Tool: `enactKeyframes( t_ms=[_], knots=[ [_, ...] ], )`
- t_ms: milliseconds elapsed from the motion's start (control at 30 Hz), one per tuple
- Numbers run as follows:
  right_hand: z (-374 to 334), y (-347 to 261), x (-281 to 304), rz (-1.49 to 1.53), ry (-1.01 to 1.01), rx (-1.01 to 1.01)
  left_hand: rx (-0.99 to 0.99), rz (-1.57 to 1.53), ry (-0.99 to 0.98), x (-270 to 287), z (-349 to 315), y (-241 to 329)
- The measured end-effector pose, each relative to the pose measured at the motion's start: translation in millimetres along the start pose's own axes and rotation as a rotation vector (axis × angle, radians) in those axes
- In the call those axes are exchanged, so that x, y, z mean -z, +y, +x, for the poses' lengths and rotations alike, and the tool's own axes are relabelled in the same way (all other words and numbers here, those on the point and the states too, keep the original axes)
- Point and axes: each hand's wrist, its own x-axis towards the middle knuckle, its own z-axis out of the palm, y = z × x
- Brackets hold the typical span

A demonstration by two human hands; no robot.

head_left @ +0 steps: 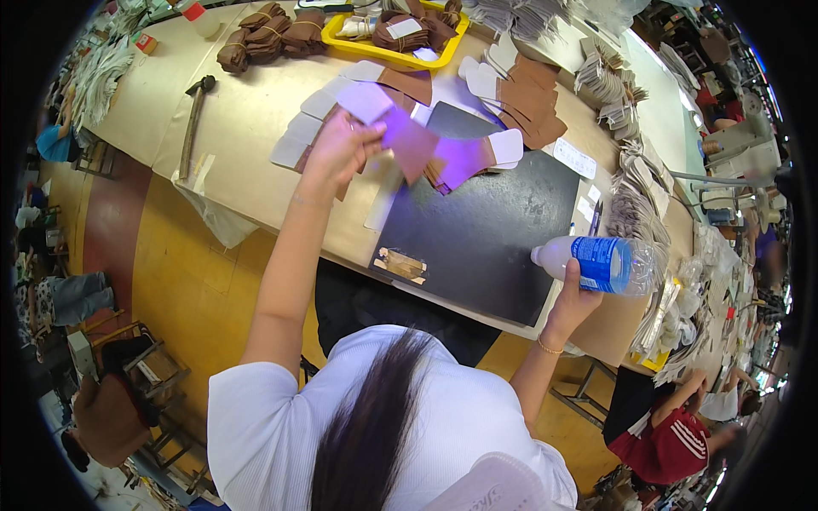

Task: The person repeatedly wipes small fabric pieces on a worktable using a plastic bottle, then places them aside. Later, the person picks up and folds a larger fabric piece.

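My left hand (pixel 345 146) pinches a flat brown-and-white leather piece (pixel 365 100), slightly blurred, above the far left part of a black board (pixel 503 217). My right hand (pixel 578 298) is wrapped round a clear plastic bottle (pixel 596 264) with a blue label and whitish contents. The bottle lies nearly level over the board's right edge, its narrow end toward the left. A small stack of brown pieces with white ends (pixel 460 163) rests on the board's far side, under purple light. Overlapping white-and-brown pieces (pixel 300 136) are spread beyond my left hand.
A hammer (pixel 194 128) lies at the left of the table. A yellow tray (pixel 452 53) with brown bundles stands at the far side, beside tied brown bundles (pixel 266 36). More brown pieces (pixel 524 106) fan out beyond the board. Grey stacks (pixel 635 209) line the right.
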Motion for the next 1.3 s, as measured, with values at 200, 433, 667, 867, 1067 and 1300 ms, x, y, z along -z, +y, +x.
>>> enactKeyframes(
  t_ms=[200, 433, 667, 867, 1067, 1300],
  knots=[
    [0.1, -6.7, -3.4, 0.043, 0.001, 0.013, -0.306, 0.216, 0.33, 7.5, 71.2, -1.6],
    [1.9, -0.7, 6.6, 0.082, 0.021, -0.076, -0.8, 1.067, 0.505, -32.8, 51.9, -31.6],
    [2.9, -28.1, -14.0, 0.256, -0.05, -0.011, -0.654, 1.279, -0.181, -104.3, 53.2, -84.0],
    [2.9, -19.0, 1.6, 0.245, -0.01, -0.006, -0.571, 1.337, -0.411, -115.1, -7.4, -104.8],
    [-14.1, -27.0, -9.2, 0.389, -0.122, 0.068, -0.68, 1.288, -0.186, -109.7, -77.5, -108.5],
    [-23.7, -29.0, -39.9, 0.058, -0.335, 0.279, -0.892, 1.251, -0.358, -94.5, -113.8, -108.9]
  ],
)
